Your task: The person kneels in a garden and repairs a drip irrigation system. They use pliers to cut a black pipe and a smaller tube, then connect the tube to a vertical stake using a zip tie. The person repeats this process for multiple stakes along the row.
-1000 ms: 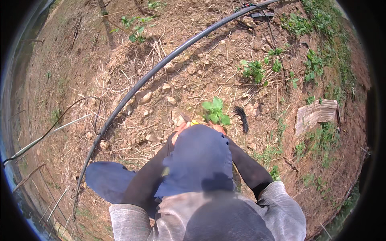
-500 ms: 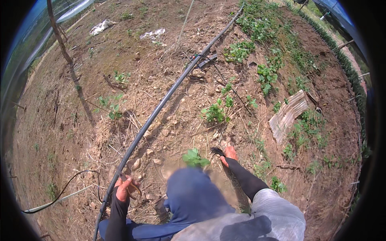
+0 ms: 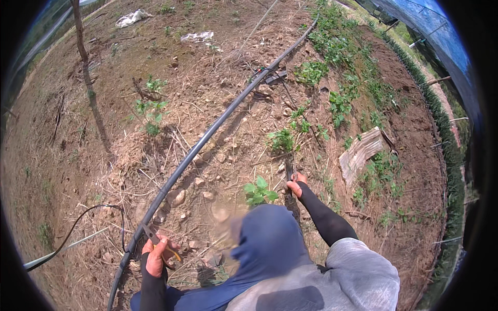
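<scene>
My left hand (image 3: 157,256) is closed around a pair of pliers (image 3: 149,232) with yellow-orange handles. The pliers' grey jaws point up and lie over or right beside a long black hose (image 3: 182,165); whether they touch it I cannot tell. Out to the right, the fingers of my right hand (image 3: 298,185) are closed on a bundle of thin black strips (image 3: 289,175), held low over the soil. Just left of that hand grows a small leafy plant (image 3: 259,192). Another green plant (image 3: 281,140) stands a little farther off.
The hose runs diagonally across stony, straw-strewn soil. A thin black tube (image 3: 83,211) curves beside it at the left. A corrugated sheet piece (image 3: 360,155) lies at the right. A wooden post (image 3: 83,49) stands far left. White plastic scraps (image 3: 134,18) lie far off.
My right hand has turned and shifted slightly; the black strips now stand upright instead of fanning left. The pliers' jaws show more clearly in my left hand. The whole view has tilted slightly.
</scene>
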`<state>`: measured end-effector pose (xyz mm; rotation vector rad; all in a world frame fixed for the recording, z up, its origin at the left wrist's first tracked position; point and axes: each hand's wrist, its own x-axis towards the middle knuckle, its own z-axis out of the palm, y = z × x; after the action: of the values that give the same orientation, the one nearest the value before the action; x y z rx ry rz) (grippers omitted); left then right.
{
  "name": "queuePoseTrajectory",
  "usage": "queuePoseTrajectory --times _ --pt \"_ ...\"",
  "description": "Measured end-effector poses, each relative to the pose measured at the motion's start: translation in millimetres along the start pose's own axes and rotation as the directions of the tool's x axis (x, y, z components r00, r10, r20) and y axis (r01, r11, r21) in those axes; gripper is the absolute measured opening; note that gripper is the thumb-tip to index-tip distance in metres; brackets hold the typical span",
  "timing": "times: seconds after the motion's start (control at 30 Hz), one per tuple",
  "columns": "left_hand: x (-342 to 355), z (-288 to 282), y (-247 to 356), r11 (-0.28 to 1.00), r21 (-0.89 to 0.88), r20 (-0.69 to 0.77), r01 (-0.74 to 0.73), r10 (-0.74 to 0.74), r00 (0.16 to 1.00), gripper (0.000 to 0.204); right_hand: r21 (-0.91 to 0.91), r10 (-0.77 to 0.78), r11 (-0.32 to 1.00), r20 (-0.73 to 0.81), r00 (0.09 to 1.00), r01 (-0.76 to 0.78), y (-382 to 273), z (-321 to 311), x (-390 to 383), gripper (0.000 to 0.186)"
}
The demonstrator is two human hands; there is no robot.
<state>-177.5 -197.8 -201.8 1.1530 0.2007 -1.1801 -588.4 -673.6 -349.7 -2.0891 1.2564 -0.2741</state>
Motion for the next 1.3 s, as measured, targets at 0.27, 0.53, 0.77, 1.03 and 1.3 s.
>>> queuePoseTrajectory --times 0.27,0.53,0.77,1.03,1.3 --pt "-78.2 10.3 -6.0 0.956 -0.291 -0.056 0.048 -0.067 0.996 0.019 0.579 -0.067 0.735 0.579 0.813 -0.352 -428.0 -31.8 62.5 0.03" --pt "-144.2 24.3 -34.6 0.88 -0.458 -0.02 0.127 -0.153 0.988 0.023 0.509 -0.353 0.665 0.859 0.37 -0.547 -575.0 -54.0 -72.6 0.022" --pt "-269.6 117.6 69.3 0.768 -0.635 -0.117 0.078 -0.196 0.974 0.02 0.341 -0.197 0.663 0.938 0.283 -0.667 -574.6 -229.9 -167.1 0.022" --pt "-313.8 165.3 190.0 0.915 -0.162 -0.082 0.37 -0.386 0.919 0.021 0.547 -0.182 0.772 0.678 0.712 -0.324 -510.5 -412.1 -187.6 0.026" --pt "-257.8 357.0 314.2 0.903 0.219 -0.017 0.369 -0.374 0.927 0.022 0.779 -0.091 0.559 0.399 0.913 -0.284 -494.3 -457.7 -226.0 0.028"
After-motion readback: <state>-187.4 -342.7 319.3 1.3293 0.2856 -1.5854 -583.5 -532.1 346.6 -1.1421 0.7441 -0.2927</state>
